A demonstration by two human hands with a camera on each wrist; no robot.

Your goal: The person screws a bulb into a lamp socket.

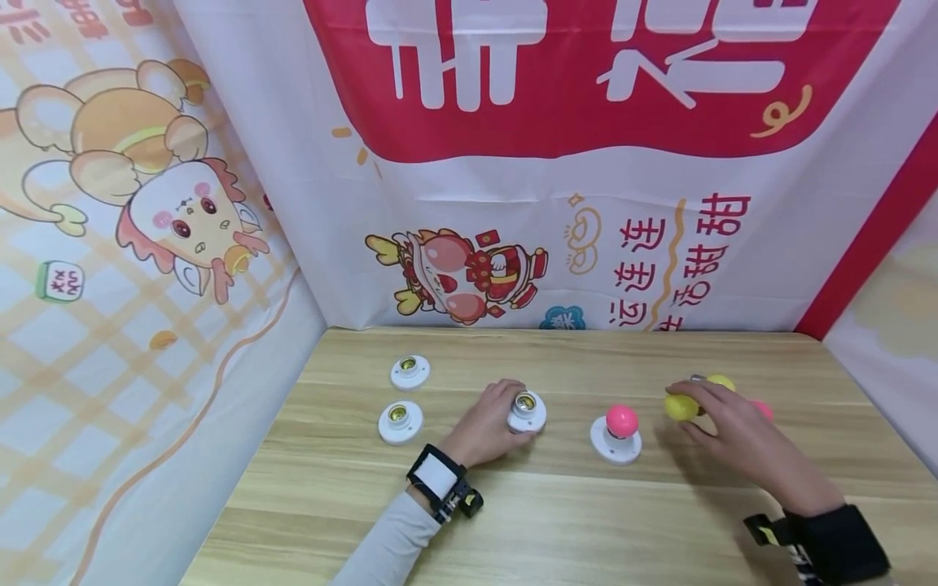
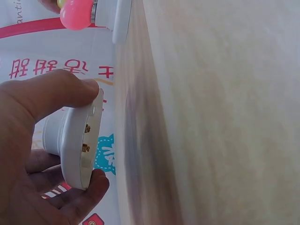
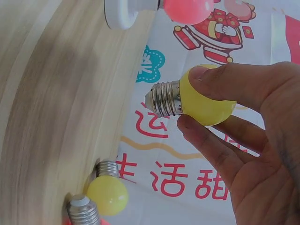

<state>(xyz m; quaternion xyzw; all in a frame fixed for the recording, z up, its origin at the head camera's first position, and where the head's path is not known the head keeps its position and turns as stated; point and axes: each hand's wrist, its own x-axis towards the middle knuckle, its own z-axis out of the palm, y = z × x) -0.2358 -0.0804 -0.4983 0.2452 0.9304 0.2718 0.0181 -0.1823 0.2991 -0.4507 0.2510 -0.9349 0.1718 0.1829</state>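
My left hand [image 1: 487, 425] grips a round white lamp holder [image 1: 535, 421] by its edge, with the brass-coloured socket facing up. In the left wrist view that lamp holder [image 2: 75, 147] is off the table, and two brass screws show on its underside. The right hand [image 1: 743, 435] pinches a yellow light bulb [image 1: 681, 407] by its globe, above the table. Its silver screw base [image 3: 164, 99] points down towards the tabletop. Between the hands, a pink bulb [image 1: 622, 421] stands upright in another white lamp holder [image 1: 618, 451].
Two lamp holders with bare sockets, one farther back [image 1: 409, 373] and one nearer [image 1: 400, 423], sit on the left of the wooden table [image 1: 535, 521]. Near the right hand lie another yellow bulb [image 3: 108, 194] and a partly hidden pink bulb [image 1: 764, 409]. A printed cloth [image 1: 469, 187] hangs behind.
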